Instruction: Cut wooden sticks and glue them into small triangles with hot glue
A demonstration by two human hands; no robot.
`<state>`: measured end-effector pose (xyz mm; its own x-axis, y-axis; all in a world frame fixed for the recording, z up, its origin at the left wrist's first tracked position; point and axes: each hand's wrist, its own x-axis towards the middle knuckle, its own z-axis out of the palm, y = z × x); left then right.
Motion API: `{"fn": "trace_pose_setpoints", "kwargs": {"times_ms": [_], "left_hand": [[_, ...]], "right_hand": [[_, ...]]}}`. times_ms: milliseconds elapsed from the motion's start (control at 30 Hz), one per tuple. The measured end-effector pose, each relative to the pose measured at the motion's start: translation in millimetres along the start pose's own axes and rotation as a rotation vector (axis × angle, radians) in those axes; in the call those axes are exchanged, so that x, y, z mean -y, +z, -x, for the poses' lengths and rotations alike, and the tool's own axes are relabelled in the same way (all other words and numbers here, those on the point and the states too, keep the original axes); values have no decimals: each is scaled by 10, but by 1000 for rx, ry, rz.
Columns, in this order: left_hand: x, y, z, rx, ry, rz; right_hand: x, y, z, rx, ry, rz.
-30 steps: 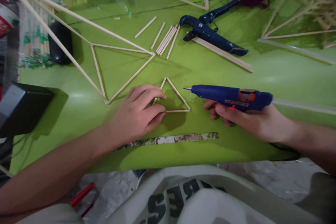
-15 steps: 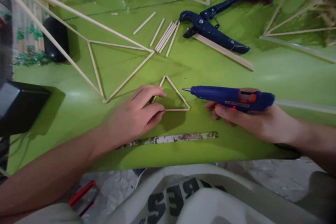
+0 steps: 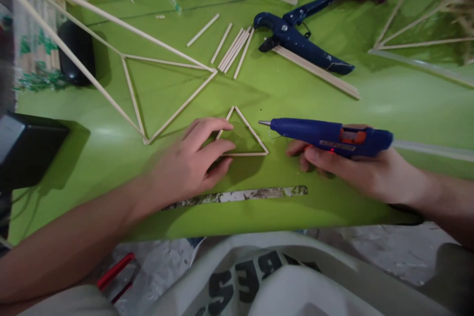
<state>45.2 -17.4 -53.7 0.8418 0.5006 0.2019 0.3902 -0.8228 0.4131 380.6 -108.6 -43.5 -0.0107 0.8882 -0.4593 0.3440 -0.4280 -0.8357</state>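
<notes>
My right hand (image 3: 355, 168) grips the glue gun (image 3: 314, 130) right of the stick triangle (image 3: 252, 130), its long axis crosswise, nozzle pointing left; my left hand (image 3: 196, 155), thumb and forefinger parted, covers the triangle's left corner.

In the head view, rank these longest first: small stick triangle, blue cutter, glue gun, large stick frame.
1. Large stick frame
2. Glue gun
3. Blue cutter
4. Small stick triangle, partly hidden by the left hand

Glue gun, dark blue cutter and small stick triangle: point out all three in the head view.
Glue gun (image 3: 316, 133): head view, on its blue body.
Dark blue cutter (image 3: 300, 42): head view, on its body below the pivot.
Small stick triangle (image 3: 252, 130): head view, on its right-hand stick.
</notes>
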Motion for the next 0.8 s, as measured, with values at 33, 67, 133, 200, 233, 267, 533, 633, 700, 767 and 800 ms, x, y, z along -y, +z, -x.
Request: {"fn": "trace_pose_setpoints", "kwargs": {"times_ms": [33, 67, 133, 200, 233, 267, 533, 633, 700, 767, 800], "left_hand": [[-19, -12, -7, -20, -24, -10], [-39, -24, -12, -38, -59, -20], [-80, -43, -19, -48, -151, -35], [-110, -52, -20, -13, -241, -44], [-119, -52, -19, 7, -273, -49], [-125, -49, -18, 18, -292, -53], [-116, -36, -31, 52, -337, -51], [-103, -41, -30, 42, -317, -36], [-88, -39, -23, 28, -283, -39], [-70, -32, -15, 13, -235, -47], [-61, -27, -11, 6, -205, -47]], "right_hand": [[19, 4, 3, 68, -15, -64], [38, 11, 9, 132, -29, -145], [66, 35, 29, 197, -42, -288], [77, 59, 52, 216, -36, -350], [77, 69, 63, 220, -32, -353], [74, 75, 72, 220, -37, -350], [57, 67, 59, 185, -130, -267], [-7, 4, 35, 124, -95, -151], [-69, -74, 19, 154, -64, -75], [-114, -169, 6, 224, -64, -43], [-120, -214, 0, 253, -77, -45]]}}
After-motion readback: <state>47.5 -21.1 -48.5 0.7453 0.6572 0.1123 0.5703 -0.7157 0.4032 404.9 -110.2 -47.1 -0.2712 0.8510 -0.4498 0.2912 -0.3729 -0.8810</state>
